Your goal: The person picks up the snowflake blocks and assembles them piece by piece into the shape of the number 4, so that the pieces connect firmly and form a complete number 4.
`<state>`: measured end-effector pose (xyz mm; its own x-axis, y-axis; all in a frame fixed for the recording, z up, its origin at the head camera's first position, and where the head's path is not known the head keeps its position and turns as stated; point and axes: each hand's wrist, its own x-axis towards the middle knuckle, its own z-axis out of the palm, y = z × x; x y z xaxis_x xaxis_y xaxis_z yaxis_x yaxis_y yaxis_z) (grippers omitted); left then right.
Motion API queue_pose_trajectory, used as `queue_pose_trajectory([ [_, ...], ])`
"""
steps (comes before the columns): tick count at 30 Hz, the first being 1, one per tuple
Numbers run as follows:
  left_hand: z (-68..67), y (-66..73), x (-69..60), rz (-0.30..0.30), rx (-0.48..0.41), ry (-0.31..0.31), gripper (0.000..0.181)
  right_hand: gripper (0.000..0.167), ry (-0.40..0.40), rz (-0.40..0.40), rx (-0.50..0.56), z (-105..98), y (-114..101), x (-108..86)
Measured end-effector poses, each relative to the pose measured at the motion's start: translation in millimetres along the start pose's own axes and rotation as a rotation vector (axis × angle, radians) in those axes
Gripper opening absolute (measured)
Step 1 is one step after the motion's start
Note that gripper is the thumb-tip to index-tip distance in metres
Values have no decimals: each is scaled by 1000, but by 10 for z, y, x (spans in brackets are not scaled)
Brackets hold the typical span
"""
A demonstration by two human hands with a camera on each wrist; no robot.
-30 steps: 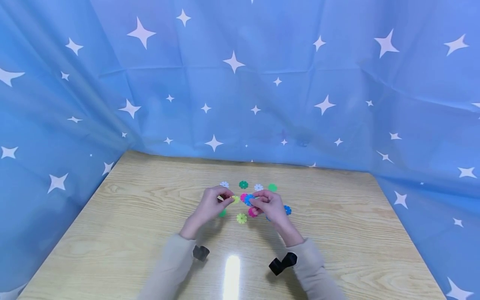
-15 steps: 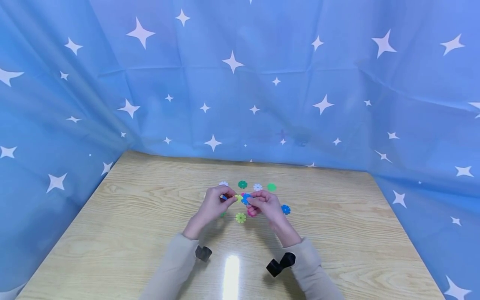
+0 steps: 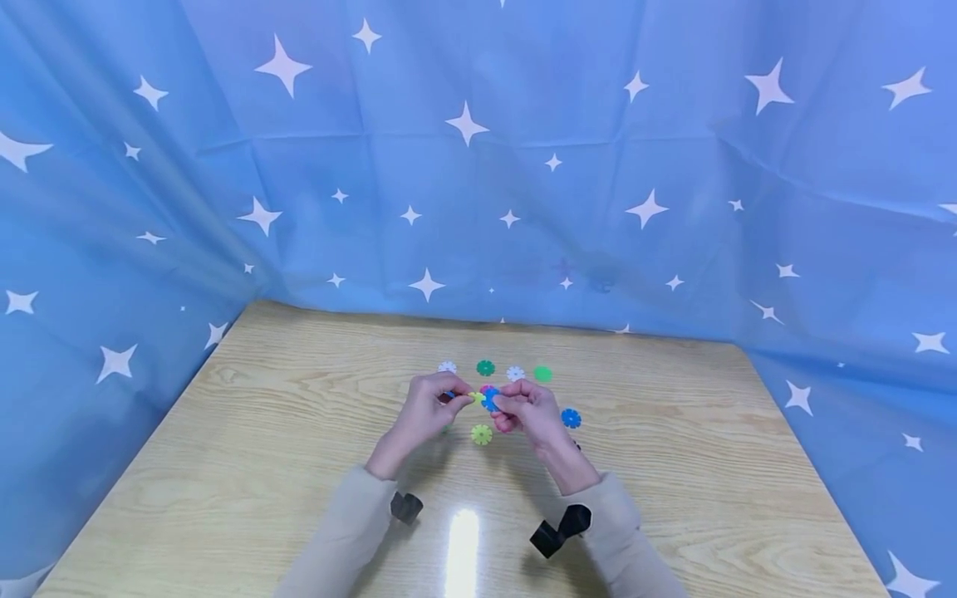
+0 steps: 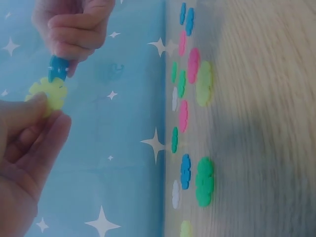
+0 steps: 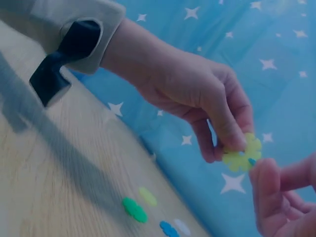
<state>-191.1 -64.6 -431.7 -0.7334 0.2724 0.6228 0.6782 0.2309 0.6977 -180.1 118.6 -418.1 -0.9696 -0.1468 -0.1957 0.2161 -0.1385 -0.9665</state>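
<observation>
Between thumb and fingers, my left hand [image 3: 424, 413] pinches a yellow snowflake disc [image 4: 57, 93], a flat toy piece with a notched rim. My right hand [image 3: 537, 413] holds a blue snowflake disc [image 3: 490, 399] by its edge, turned almost edge-on in the left wrist view. The two discs meet rim to rim above the table; whether their notches are interlocked I cannot tell. In the right wrist view the right fingers cover nearly all of the blue disc, and only a sliver of it shows against the yellow one.
Several loose discs lie on the wooden table [image 3: 262, 440] under and beyond the hands: dark green [image 3: 485, 368], white [image 3: 515, 374], light green [image 3: 542, 374], blue [image 3: 571, 419] and yellow-green [image 3: 482, 434]. A starry blue curtain [image 3: 478, 183] surrounds the table's back and sides.
The hands have drawn closer together. The yellow disc has moved right and the blue disc slightly left, closing the gap between them.
</observation>
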Motion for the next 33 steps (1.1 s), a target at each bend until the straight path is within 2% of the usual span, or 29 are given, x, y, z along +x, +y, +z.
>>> queue_pose_trajectory([
  [7,-73,318,42,70,-6,35,11,10,32,-32,-29,46,-10,-22],
  [12,-63,330,32,116,-15,53,12,11,31,-41,-22,67,-4,-34],
  [15,-53,313,34,122,-27,52,11,11,31,-34,-18,69,-3,-30],
  [21,-41,356,84,53,-32,11,8,4,-25,-1,-5,-30,-53,-6],
  [23,-35,367,100,34,-13,8,7,9,-51,-9,-21,-77,-65,-1],
  [27,-54,361,99,-23,4,21,6,25,-65,-67,-137,-207,-64,18],
  [33,-124,337,76,-117,-7,24,5,31,44,-136,-344,-597,3,69],
])
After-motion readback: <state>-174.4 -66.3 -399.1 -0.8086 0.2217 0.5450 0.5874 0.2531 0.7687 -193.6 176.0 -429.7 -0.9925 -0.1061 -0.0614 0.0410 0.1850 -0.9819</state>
